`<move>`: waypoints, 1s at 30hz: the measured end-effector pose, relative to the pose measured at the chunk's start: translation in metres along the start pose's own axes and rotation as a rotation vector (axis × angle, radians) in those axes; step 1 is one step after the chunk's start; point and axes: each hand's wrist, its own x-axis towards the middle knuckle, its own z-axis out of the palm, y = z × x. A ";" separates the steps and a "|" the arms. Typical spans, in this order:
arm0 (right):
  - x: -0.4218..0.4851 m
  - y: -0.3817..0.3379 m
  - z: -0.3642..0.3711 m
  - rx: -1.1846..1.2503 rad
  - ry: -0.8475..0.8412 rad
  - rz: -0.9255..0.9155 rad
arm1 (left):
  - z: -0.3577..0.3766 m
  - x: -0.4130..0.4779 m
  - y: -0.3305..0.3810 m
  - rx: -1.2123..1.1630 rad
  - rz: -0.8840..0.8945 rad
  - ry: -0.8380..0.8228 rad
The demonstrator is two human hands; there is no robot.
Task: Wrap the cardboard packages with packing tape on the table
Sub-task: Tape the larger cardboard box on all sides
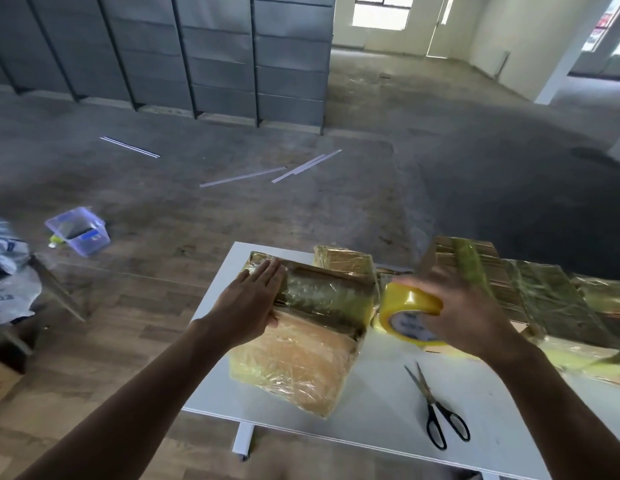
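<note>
Head view: our left hand (pixel 256 299) lies flat on the package (pixel 301 327) at frame centre; right hand (pixel 464 306) grips the tape roll (pixel 410 315) just beside it. Mid-wrap, we judge; next, pull tape across.

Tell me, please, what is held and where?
The right hand grips the tape roll around its rim; the left hand lies flat on a package.

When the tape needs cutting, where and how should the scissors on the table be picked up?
By the black handle loops, reaching down from the near table edge. The scissors lie flat on the white table, loops toward the person and slightly parted blades pointing away, so fingers meet the handles first. The right hand is closest but grips the tape roll.
</note>
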 end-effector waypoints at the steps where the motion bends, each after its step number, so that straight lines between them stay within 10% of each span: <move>1: -0.002 0.003 0.006 0.039 -0.037 0.040 | -0.002 -0.001 0.001 0.018 -0.001 -0.020; 8: -0.013 0.014 0.058 0.033 -0.099 0.044 | -0.028 0.000 0.053 0.345 -0.144 -0.189; 20: -0.017 0.009 0.064 0.086 -0.076 0.059 | -0.016 0.009 0.124 0.144 -0.036 -0.169; 30: 0.000 -0.036 0.037 0.533 0.272 0.032 | -0.012 -0.013 0.063 -0.343 -0.113 0.380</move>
